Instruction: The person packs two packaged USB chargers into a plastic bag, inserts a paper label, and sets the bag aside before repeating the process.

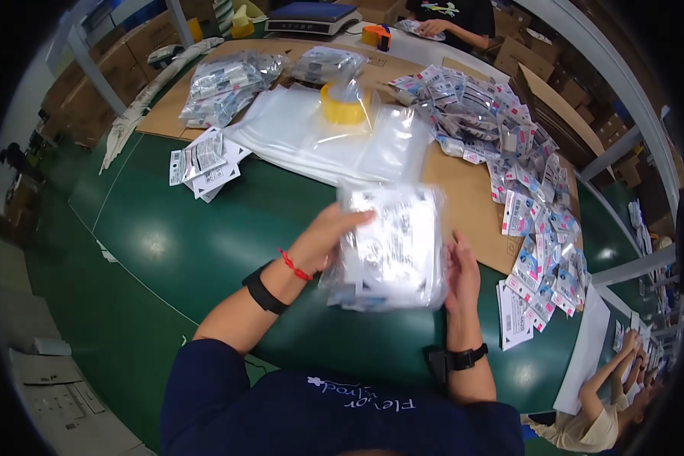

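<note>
A clear plastic bag (394, 247), packed with a stack of white printed cards or packets, is held up in front of me over the green table. My left hand (334, 235) grips its left side, thumb across the front and the other fingers mostly hidden behind. Along the right edge of the bag, my right hand (462, 272) is closed against it, its fingertips partly hidden. Glare and slight blur hide details of the contents. Just beyond the bag lies a pile of flat clear bags (289, 137), with a yellow tape roll (342, 110) on top.
Many small blister packets (471, 106) heap along the right side on cardboard. White cards (515, 318) lie near them; other cards and a packet (205, 163) lie left. Filled bags (228, 83), a scale (311, 19) and an orange tape dispenser (376, 36) stand farther back. Another person's hand (433, 29) is opposite.
</note>
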### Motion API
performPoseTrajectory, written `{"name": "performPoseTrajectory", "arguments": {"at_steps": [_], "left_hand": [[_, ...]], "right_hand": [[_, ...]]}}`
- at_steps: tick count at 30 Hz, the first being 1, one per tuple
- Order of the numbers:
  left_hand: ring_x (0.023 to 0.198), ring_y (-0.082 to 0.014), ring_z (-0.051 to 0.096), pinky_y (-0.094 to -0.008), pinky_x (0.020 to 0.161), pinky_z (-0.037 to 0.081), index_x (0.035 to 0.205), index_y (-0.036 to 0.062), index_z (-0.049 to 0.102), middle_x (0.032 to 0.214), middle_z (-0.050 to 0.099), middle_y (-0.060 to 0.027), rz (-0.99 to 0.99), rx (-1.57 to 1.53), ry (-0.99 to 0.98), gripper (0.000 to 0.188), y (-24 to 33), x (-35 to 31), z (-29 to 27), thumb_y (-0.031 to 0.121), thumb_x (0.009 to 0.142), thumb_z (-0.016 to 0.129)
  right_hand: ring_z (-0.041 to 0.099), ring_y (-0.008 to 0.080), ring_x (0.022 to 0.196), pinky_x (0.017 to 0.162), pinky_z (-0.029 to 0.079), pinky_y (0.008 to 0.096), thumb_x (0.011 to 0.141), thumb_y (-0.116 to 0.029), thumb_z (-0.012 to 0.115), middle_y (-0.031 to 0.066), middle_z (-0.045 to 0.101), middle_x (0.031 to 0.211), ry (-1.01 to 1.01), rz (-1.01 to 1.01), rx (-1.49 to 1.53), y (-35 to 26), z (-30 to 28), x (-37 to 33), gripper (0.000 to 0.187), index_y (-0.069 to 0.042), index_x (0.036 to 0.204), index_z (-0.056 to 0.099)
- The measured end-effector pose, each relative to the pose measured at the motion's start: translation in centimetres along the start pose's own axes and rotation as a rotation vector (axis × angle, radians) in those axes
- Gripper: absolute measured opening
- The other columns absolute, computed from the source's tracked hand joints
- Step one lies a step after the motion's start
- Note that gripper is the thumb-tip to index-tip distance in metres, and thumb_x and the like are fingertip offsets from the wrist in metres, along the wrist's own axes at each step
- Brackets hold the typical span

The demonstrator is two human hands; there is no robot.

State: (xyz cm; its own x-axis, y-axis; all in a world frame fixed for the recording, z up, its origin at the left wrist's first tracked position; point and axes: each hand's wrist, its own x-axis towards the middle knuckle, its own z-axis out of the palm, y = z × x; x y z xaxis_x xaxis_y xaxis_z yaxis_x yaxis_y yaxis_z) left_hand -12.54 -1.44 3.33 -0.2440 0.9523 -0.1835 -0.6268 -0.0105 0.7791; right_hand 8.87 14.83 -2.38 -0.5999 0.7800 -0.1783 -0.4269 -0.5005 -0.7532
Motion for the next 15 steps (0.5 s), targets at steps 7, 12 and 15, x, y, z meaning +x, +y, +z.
{"name": "performPoseTrajectory", "arguments": {"at_steps": [7, 12, 15], "left_hand": [[0.109, -0.0237, 0.056, -0.0383, 0.097, 0.044, 0.122, 0.0029, 0.052, 0.118, 0.060, -0.0089, 0.463, -0.327, 0.079, 0.038, 9.6, 11.4, 0.6, 0.023, 0.091, 0.059], [0.101, -0.0199, 0.057, -0.0348, 0.090, 0.046, 0.118, 0.0038, 0.052, 0.110, 0.061, -0.0076, 0.631, -0.433, 0.153, 0.034, 14.3, 21.5, -0.1, 0.025, 0.091, 0.058], [0.104, -0.0202, 0.057, -0.0336, 0.091, 0.046, 0.120, 0.0010, 0.049, 0.115, 0.058, -0.0103, 0.558, -0.053, 0.625, 0.039, 12.1, 23.6, -2.9, 0.026, 0.092, 0.057]], "right_hand": [[0.060, 0.0155, 0.093, 0.078, 0.051, 0.0276, 0.098, -0.018, 0.045, 0.0143, 0.061, 0.111, -0.085, 0.037, -0.075, -0.1, -1.1, 0.4, 0.038, 0.001, 0.131, 0.043], [0.060, 0.0123, 0.083, 0.072, 0.051, 0.0246, 0.098, -0.018, 0.045, 0.0134, 0.064, 0.102, -0.072, 0.086, -0.066, 0.2, 0.6, -0.3, 0.036, 0.002, 0.129, 0.044], [0.060, 0.0124, 0.083, 0.071, 0.051, 0.0239, 0.098, -0.018, 0.046, 0.0138, 0.064, 0.103, -0.085, 0.105, -0.044, -0.2, 0.5, -0.5, 0.036, 0.002, 0.129, 0.044]]}}
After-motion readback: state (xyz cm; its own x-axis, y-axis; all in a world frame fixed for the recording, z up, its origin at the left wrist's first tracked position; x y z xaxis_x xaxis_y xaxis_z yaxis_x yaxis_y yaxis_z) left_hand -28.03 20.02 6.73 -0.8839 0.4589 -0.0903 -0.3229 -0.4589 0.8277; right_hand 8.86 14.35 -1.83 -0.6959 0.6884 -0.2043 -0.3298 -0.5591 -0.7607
